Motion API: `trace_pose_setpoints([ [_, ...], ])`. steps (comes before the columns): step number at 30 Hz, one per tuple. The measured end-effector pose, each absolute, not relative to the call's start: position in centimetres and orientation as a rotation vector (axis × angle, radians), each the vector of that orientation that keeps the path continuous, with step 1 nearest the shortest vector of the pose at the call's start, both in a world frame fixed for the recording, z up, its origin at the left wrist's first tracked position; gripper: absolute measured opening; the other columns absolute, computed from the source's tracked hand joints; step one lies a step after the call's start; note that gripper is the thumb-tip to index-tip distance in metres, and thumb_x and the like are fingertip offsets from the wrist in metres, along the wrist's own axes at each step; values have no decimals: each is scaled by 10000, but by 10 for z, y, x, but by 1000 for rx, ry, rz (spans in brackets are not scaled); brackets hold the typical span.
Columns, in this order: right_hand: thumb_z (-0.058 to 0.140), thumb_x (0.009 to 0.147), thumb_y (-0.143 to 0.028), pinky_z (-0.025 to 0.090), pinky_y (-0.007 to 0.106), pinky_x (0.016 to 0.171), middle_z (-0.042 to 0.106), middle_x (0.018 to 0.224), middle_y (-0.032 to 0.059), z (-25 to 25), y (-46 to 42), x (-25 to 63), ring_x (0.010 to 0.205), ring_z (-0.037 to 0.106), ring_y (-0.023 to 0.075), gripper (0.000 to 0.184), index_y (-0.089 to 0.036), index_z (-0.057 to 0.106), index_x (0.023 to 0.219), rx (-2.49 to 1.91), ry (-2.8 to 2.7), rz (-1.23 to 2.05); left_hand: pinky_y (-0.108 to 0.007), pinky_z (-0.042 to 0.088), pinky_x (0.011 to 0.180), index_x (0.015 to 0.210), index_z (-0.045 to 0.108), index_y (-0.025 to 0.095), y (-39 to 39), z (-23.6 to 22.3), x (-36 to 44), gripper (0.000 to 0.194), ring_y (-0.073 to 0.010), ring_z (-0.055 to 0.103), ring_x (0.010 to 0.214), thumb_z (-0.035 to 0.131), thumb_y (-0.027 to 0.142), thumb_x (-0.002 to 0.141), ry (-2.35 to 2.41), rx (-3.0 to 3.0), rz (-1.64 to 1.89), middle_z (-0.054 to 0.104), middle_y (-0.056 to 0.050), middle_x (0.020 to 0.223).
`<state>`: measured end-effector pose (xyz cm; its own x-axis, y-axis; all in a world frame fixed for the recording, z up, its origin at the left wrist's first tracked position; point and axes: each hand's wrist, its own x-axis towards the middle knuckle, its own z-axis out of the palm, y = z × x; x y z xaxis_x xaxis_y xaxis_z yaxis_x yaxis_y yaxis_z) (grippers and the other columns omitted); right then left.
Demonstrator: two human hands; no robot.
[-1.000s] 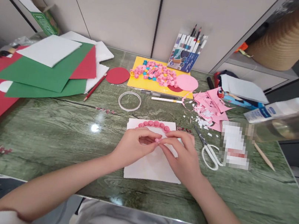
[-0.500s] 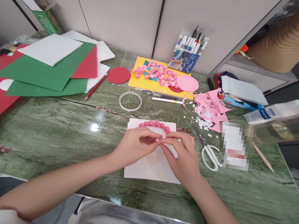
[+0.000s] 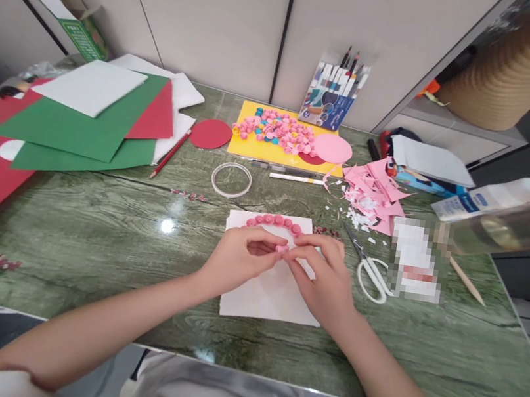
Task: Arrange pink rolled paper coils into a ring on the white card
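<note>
1. Your table [image 3: 146,260] has a green, wood-grained top, running beneath everything here.
2. Green sheets [image 3: 70,123] lie stacked with red and white ones, well to your left.
3. The yellow sheet [image 3: 247,149] sits at the back, bearing a heap of pink, blue and yellow curls [image 3: 280,131].
4. White paper [image 3: 259,300] lies flat below both your hands.
5. Your left hand [image 3: 237,254] pinches the pink bit between thumb and fingers.
6. Your right hand [image 3: 325,277] brings its fingertips to the bit's right end; whether they grip or merely touch, you can't tell at this size.
7. Scissors [image 3: 372,277] lie right of the paper.
8. Rosettes [image 3: 273,220] curve along the paper's far edge.
9. The pink bit [image 3: 282,249] is between your hands, over the paper.
</note>
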<state>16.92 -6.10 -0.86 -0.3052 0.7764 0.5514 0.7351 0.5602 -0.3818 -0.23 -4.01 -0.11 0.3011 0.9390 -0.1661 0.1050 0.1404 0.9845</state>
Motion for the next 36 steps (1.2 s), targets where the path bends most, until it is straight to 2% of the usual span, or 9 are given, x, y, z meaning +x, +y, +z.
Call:
trace_pose_setpoints([
  [3,596,808,-153,419,356,803,601,891,38,-8,-61,169,876,570,166,74,-226,597,821,-1205,-2082,69,-186,474,418,846,696,151,-40,2,-2,173,-94,587,543,665,245,704,1101,1221,787,694,-47,805],
  [6,611,800,-161,420,357,804,606,901,42,-8,-61,169,886,577,172,115,-229,608,893,-1199,-2076,57,-186,453,403,841,692,148,-40,2,-3,180,-77,544,500,663,267,709,1070,1207,791,684,-39,777],
  [9,609,802,-161,421,354,798,607,901,43,-7,-60,169,887,584,173,142,-237,617,922,-1185,-2078,39,-189,442,397,843,688,148,-39,2,-3,197,-77,530,490,673,283,700,1061,1173,782,682,-38,757],
  [14,620,788,-143,415,347,797,591,887,39,-7,-60,170,880,570,167,90,-225,604,821,-1190,-2078,51,-196,441,401,858,692,147,-38,2,-3,230,-81,527,486,696,289,676,1083,1103,742,682,-41,742],
  [20,611,803,-173,409,350,818,595,915,40,-7,-61,172,907,568,170,125,-240,609,909,-1210,-2077,82,-194,441,412,852,691,138,-40,2,-3,232,-81,526,507,688,307,694,1058,1141,761,675,-43,755],
  [24,598,813,-168,414,342,805,599,897,41,-6,-59,171,890,572,166,84,-228,599,871,-1183,-2105,45,-189,425,409,882,695,139,-40,-1,-4,270,-84,531,511,709,318,681,1081,1100,732,675,-40,734],
  [28,577,825,-150,415,340,805,623,893,48,-2,-59,168,879,577,161,63,-207,573,851,-1173,-2155,17,-178,415,428,903,699,153,-37,-6,-5,296,-130,610,640,736,321,663,1018,971,725,696,-59,778],
  [33,581,809,-169,448,313,768,645,834,26,2,-56,189,803,591,157,65,-230,576,831,-1050,-2128,-97,-191,478,551,886,696,144,-34,-8,-5,242,-119,648,677,738,243,669,989,838,778,683,-29,758],
  [36,569,817,-224,446,286,685,661,759,16,0,-43,221,712,609,159,39,-221,600,840,-1390,-1783,-316,-211,502,634,902,689,160,-34,-9,-7,249,-129,670,723,738,190,660,962,834,815,681,-14,788],
])
